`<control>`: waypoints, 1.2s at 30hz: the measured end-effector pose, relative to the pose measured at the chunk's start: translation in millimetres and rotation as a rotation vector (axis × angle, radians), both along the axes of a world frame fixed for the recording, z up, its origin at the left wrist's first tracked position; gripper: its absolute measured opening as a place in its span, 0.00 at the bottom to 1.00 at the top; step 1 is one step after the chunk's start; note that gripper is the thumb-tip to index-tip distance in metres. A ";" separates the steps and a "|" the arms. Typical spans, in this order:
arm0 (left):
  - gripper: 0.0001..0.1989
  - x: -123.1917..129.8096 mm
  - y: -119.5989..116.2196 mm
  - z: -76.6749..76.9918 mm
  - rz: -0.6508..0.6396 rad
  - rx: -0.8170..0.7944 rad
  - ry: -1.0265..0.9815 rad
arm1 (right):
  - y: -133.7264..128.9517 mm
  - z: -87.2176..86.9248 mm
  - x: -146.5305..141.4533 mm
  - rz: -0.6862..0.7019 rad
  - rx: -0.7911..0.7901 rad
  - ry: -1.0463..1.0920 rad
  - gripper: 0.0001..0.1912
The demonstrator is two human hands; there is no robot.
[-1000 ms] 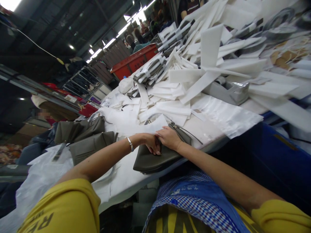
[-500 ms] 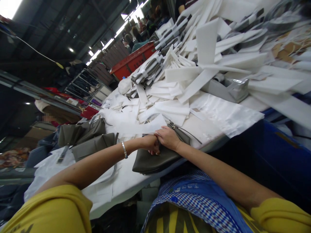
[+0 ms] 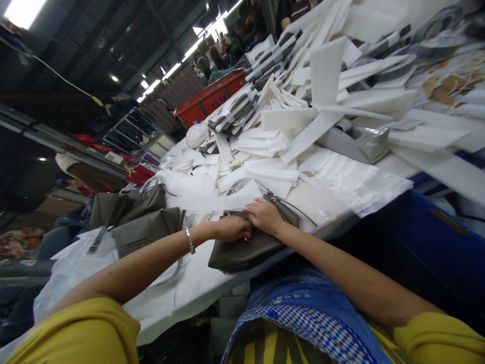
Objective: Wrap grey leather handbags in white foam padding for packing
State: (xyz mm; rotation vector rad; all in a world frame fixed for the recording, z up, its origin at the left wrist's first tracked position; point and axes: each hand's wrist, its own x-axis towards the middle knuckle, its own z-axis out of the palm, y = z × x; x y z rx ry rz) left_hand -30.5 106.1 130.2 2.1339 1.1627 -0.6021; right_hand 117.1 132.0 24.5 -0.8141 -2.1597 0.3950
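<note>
A dark olive-grey handbag lies at the near edge of the white-covered table. Bent over its upper side, my left hand has its fingers curled together. A small gold-coloured glint shows at those fingertips; whether it is a ring or bag hardware I cannot make out. My right hand grips the bag's top edge, just right of the left hand. Behind the hands a curved white sheet touches the bag's top. A thin strap with a buckle trails off to the right.
More olive-grey bags lie to the left. White foam strips and wrapped grey straps are heaped across the table. A red bin stands beyond, and a blue container is below the right edge. People are in the background.
My left hand has shifted slightly left and down over the bag, away from the right hand. The right hand stays on the bag's top edge. The view has moved a little.
</note>
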 end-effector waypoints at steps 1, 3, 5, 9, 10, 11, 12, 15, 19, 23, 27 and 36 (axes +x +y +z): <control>0.06 -1.0 -1.6 1.3 0.004 0.001 -0.021 | -0.1 0.1 0.0 -0.002 0.002 -0.001 0.12; 0.07 -3.5 -4.8 3.6 0.027 0.001 -0.072 | -0.3 0.6 -0.1 -0.005 0.006 -0.003 0.12; 0.09 -6.9 -8.3 4.9 0.073 0.000 -0.132 | -0.5 1.3 0.0 -0.006 0.009 -0.006 0.12; 0.14 -16.3 -17.5 4.4 0.213 -0.019 -0.255 | -0.6 2.0 0.1 -0.011 0.008 -0.014 0.12; 0.15 -18.8 -20.3 3.5 0.254 -0.020 -0.284 | -0.6 2.0 0.0 -0.012 0.007 -0.017 0.12; 0.16 -21.0 -22.9 2.2 0.297 -0.014 -0.313 | -0.5 2.0 -0.1 -0.014 0.006 -0.019 0.12; 0.17 -22.7 -25.2 0.4 0.343 -0.001 -0.339 | -0.5 2.1 -0.2 -0.015 0.005 -0.023 0.12; 0.20 -24.5 -28.3 -6.8 0.467 0.034 -0.398 | -0.2 2.6 -0.7 -0.012 0.008 -0.040 0.12; 0.23 -21.4 -20.7 -14.2 0.530 -0.024 -0.406 | -0.3 3.6 -1.4 -0.006 0.017 -0.071 0.12; 0.22 -19.0 -4.3 -12.8 0.492 -0.204 -0.344 | -0.7 2.9 -2.2 -0.018 0.022 -0.085 0.11; 0.19 -17.0 14.6 -9.7 0.458 -0.383 -0.235 | 0.2 0.3 -2.6 -0.026 0.024 -0.095 0.10; 0.09 -8.2 27.2 -12.2 0.386 -0.429 -0.132 | 1.2 -0.6 -1.7 -0.019 0.024 -0.108 0.10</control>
